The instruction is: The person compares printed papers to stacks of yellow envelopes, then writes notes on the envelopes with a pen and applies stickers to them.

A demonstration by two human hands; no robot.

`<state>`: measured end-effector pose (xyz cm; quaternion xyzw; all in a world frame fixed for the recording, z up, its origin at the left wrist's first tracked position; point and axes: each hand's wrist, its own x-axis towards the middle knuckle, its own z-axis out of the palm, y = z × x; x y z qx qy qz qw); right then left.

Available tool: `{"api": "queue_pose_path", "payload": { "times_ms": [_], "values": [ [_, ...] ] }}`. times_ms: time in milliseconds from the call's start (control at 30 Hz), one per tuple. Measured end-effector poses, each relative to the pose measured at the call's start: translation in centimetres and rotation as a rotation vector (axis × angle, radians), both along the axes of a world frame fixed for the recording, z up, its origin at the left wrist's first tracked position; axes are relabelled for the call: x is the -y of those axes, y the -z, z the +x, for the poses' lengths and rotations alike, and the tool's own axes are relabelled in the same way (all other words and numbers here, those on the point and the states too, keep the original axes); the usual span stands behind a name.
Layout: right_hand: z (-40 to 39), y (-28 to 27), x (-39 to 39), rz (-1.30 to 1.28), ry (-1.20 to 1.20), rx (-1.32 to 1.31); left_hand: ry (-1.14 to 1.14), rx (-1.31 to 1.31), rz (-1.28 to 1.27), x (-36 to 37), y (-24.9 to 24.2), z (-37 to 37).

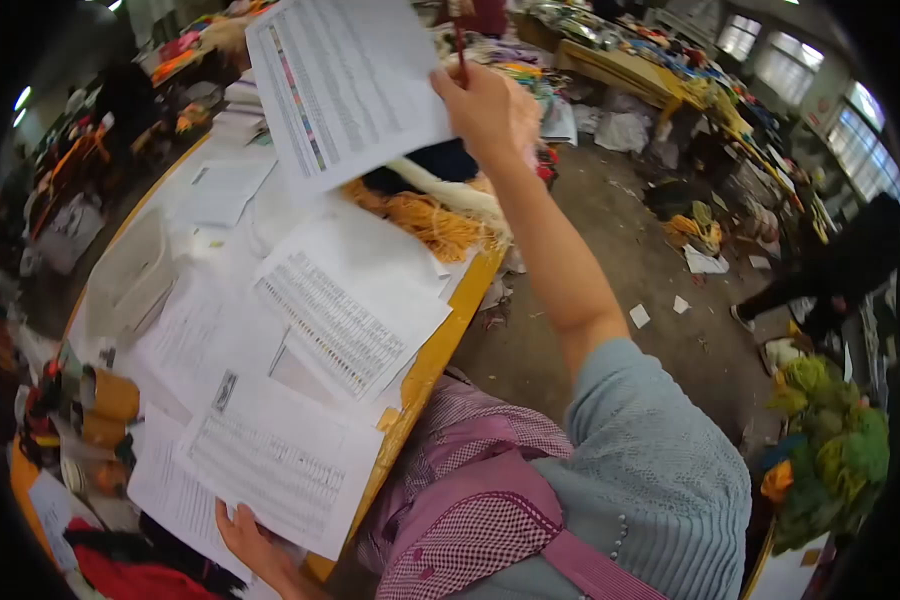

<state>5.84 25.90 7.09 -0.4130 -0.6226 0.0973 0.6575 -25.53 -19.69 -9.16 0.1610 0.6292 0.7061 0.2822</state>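
Observation:
My right hand (485, 115) is raised over the far end of the table. Its fingers are closed on the right edge of a printed sheet (355, 95) with a strip of coloured blocks, and a thin dark red pen or pencil (461, 45) stands up from the same grip. My left hand (253, 548) rests at the lower edge of another printed sheet (280, 460) at the near end, its visible fingers stretched out and slightly apart. A further sheet with a table of rows (350, 310) lies between them. Orange yarn (425, 225) is bundled below my raised forearm's side.
The yellow-edged table (435, 345) carries several papers, a pale plastic tray (130, 280) and brown cylinders (110, 395) at left. Red fabric (120, 570) lies near the bottom. Green yarn (835, 440) is heaped at right. A person in dark clothes (850, 260) stands beyond, and paper scraps litter the floor.

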Motion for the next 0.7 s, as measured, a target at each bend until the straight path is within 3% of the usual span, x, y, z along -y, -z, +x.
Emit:
{"api": "queue_pose_path", "payload": {
  "times_ms": [67, 167, 200, 267, 333, 367, 467, 533, 633, 700],
  "values": [
    [0.1, 1.0, 3.8, -0.163, -0.169, 0.132, -0.042, 0.023, 0.057, 0.3, 0.9, -0.6],
    [-1.5, 6.3, 8.1, -0.514, -0.522, 0.011, -0.07, -0.033, 0.045, 1.5, 2.7, -2.2],
    [-1.5, 8.0, 10.1, -0.626, -0.567, 0.039, -0.077, -0.149, -0.178, 2.1, 2.6, -2.6],
    [-2.5, 10.3, 14.6, -0.805, -0.658, 0.107, -0.26, -0.528, -0.02, 1.3, 3.0, -1.8],
    [-3.2, 11.9, 17.8, -0.939, -0.731, 0.137, -0.343, -0.877, -0.319, 1.1, -0.4, -0.1],
    [-3.4, 12.9, 18.8, -1.01, -0.754, 0.131, -0.3, -0.851, -0.317, 1.0, -1.1, 0.4],
    [-3.5, 14.9, 20.3, -0.979, -0.8, 0.214, -0.06, -0.776, -0.294, 0.2, -3.2, 3.0],
    [-4.4, 15.1, 21.3, -0.92, -0.794, 0.237, 0.057, -0.869, -0.303, -0.5, -4.2, 4.7],
    [-4.2, 14.4, 21.9, -0.247, -0.525, 0.737, 0.26, -1.012, -0.283, -1.3, -3.9, 6.9],
    [-3.8, 12.7, 22.1, -0.291, -0.614, 0.791, 0.404, -1.071, -0.281, -1.9, -4.0, 8.6]
  ]
}}
